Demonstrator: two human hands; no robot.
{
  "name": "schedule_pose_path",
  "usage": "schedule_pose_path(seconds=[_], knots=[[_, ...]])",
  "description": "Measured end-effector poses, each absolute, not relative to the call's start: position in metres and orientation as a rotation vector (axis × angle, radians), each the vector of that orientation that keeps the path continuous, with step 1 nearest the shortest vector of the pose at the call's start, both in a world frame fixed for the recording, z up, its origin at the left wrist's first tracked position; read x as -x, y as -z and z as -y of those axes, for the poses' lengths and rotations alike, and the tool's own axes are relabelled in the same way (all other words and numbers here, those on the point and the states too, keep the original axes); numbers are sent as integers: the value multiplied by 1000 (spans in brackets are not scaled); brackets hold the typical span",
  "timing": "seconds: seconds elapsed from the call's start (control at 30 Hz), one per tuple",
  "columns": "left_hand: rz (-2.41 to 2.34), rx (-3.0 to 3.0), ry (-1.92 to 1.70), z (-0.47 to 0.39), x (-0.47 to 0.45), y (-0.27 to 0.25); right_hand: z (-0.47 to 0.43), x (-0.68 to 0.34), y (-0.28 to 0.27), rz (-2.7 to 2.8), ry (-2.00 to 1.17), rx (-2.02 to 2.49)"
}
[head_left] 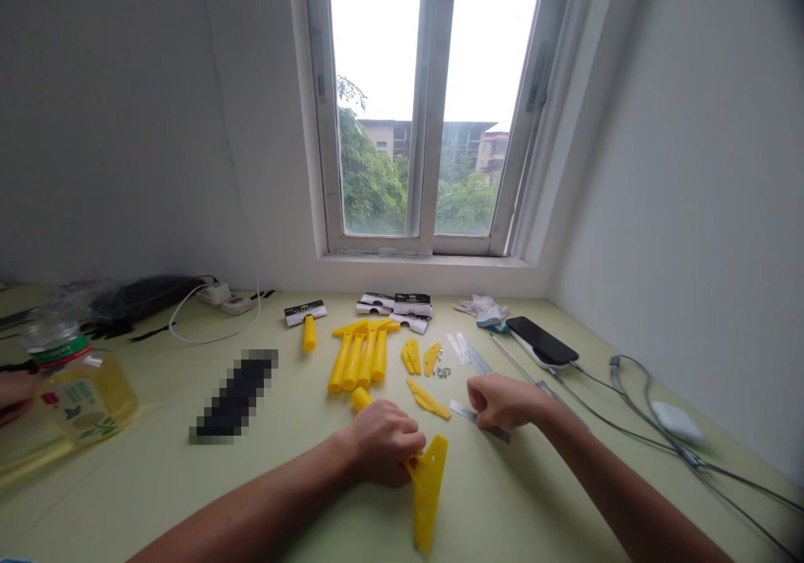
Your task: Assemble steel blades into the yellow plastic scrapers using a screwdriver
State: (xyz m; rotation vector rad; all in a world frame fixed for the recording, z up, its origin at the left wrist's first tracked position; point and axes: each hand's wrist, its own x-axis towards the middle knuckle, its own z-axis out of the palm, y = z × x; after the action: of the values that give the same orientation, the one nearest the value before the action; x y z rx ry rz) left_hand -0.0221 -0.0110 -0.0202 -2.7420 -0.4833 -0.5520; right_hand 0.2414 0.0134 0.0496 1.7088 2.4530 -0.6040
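Observation:
My left hand (386,441) is wrapped around the handle of a yellow plastic scraper (430,496), its broad head jutting out toward me. A thin metal blade (463,411) lies on the table under the curled fingers of my right hand (507,400), which pinch it. Between and beyond the hands is a loose yellow plate (428,399). Farther back sit more yellow plates (411,357), a small pile of screws (443,372) and several metal blades (463,348). A group of yellow scraper handles (359,360) lies side by side beyond my left hand.
At the back are a scraper with a card label (306,313), more labels (412,303) and gloves (487,310). To the right lie a thin metal rod (512,355), a phone (543,340) and cables (646,404). Another person's hand (16,395) is near an oil bottle (88,400) at left.

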Motion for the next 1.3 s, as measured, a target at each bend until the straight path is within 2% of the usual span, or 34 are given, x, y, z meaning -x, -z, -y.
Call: schedule_pose_path(seconds=[0.67,0.97,1.3], knots=[[458,2751,510,11,22,19,-22,-245,-46,-2423,774,-1664],[477,2757,493,10,23,22,-15,-242,-49,-2409,598,-1824],[482,2756,524,12,22,19,-28,-251,-39,-2413,797,-1718]])
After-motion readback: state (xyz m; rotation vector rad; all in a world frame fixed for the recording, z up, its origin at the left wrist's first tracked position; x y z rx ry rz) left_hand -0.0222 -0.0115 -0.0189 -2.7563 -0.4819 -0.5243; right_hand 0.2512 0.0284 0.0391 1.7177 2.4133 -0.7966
